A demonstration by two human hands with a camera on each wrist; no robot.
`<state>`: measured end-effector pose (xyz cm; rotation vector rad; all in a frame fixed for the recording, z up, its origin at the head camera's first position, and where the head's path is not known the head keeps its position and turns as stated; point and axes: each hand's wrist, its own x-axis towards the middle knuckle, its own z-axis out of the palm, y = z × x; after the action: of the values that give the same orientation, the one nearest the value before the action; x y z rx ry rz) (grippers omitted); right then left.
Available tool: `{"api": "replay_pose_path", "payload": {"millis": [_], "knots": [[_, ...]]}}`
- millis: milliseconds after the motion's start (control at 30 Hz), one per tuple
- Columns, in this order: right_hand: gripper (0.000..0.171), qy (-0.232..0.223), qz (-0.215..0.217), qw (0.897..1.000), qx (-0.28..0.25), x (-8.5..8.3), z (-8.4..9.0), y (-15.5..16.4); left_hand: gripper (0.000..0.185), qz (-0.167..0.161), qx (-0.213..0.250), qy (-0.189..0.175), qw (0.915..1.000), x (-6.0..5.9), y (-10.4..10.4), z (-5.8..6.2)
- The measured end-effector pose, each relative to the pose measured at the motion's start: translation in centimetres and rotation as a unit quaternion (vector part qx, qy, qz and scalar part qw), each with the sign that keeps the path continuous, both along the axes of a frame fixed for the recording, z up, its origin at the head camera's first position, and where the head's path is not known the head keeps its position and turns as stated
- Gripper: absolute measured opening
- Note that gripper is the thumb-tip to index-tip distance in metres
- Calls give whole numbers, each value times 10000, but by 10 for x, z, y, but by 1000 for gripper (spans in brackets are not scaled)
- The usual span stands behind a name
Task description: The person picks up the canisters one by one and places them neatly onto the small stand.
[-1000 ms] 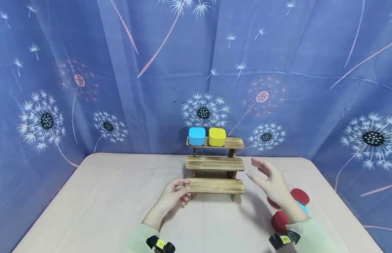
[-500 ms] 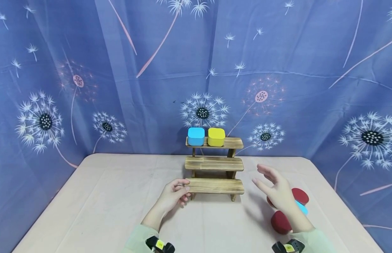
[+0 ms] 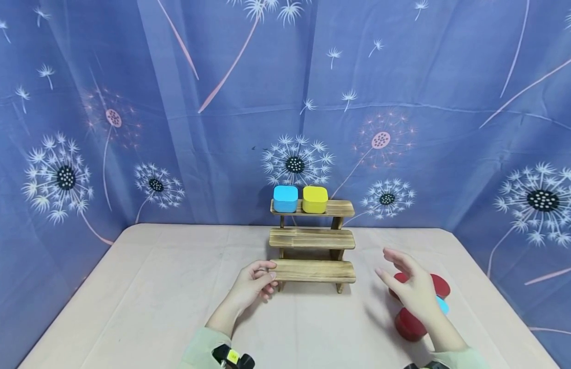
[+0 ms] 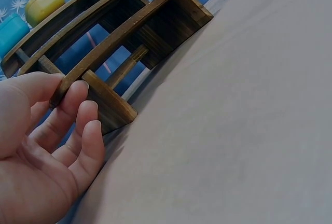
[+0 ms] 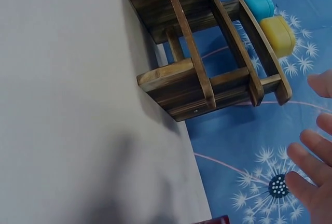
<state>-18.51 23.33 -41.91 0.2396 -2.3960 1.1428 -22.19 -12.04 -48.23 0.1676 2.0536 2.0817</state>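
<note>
A three-tier wooden stand (image 3: 313, 239) is at the back middle of the table. My left hand (image 3: 249, 289) pinches the left end of its lowest shelf (image 4: 104, 53), thumb on top and fingers below. On the top shelf sit a blue rounded box (image 3: 286, 199) and, to its right, a yellow rounded box (image 3: 315, 200). My right hand (image 3: 416, 289) hovers right of the stand with fingers spread, holding nothing. Beneath and around it lie several red boxes (image 3: 409, 325) and a blue one (image 3: 442, 305), partly hidden by the hand and forearm.
A pale cloth covers the table (image 3: 142, 302). Behind and at both sides hangs a blue curtain (image 3: 211, 154) with dandelion prints. The two lower shelves of the stand bear no boxes.
My right hand has moved right and toward me, away from the stand and over the red boxes. The left hand keeps its hold on the shelf.
</note>
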Motion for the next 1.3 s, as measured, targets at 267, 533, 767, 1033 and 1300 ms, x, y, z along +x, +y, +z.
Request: {"api": "replay_pose_path", "payload": {"millis": [267,533,767,1033,1300], "knots": [[45,-91,-144,9999,-6,6,-3,7,34,47,-35,-44,10000,2,1,2],[45,-174,-153,9997,45,13,-3,13,35,7,20,-5,10000,4,1,3],[45,-99,-15,9999,-65,14,-7,20,35,-2,23,26,10000,3,1,2],[46,-243,-278,9990,259,19,-7,31,36,30,28,-58,10000,2,0,2],[45,-356,-419,9970,537,23,-7,40,36,-2,98,-69,9999,2,1,4]]}}
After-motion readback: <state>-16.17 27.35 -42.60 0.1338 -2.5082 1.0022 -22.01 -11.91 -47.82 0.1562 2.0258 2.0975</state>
